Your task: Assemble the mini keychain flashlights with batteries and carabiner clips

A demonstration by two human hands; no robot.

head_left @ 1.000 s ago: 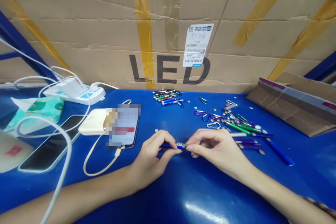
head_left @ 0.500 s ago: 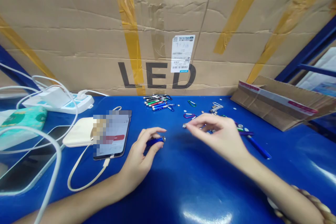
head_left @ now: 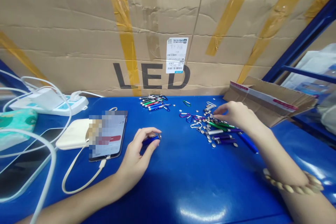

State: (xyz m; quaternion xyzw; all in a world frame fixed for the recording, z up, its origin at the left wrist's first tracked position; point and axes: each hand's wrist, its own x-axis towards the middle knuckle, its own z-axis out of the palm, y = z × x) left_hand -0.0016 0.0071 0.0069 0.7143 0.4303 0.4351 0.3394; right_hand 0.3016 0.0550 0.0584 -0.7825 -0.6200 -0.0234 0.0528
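My left hand (head_left: 140, 150) is closed around a short blue metal flashlight tube (head_left: 151, 140), its silver-rimmed end pointing right between thumb and forefinger. At the right, my right hand (head_left: 233, 114) reaches over a loose pile, thumb and fingertips pinched together among small silver button cells (head_left: 213, 145). Whether a cell is between them I cannot make out. In that pile lie green tubes (head_left: 216, 125), a silver tube (head_left: 215, 132), dark purple tubes (head_left: 227, 141) and carabiner clips (head_left: 196, 125). A longer blue tube (head_left: 248, 142) lies below my right wrist.
Several finished-looking mini flashlights with clips (head_left: 154, 103) lie at the back. Left are a phone (head_left: 115, 140), a cream power bank (head_left: 72, 134), a power strip (head_left: 76, 103) and looping white cables. An open cardboard box (head_left: 270, 101) stands back right, before a big carton (head_left: 154, 17).
My right hand has moved right and away from me, from beside the left hand with a button cell to the pile. My left hand still holds the blue tube. The view has shifted slightly.
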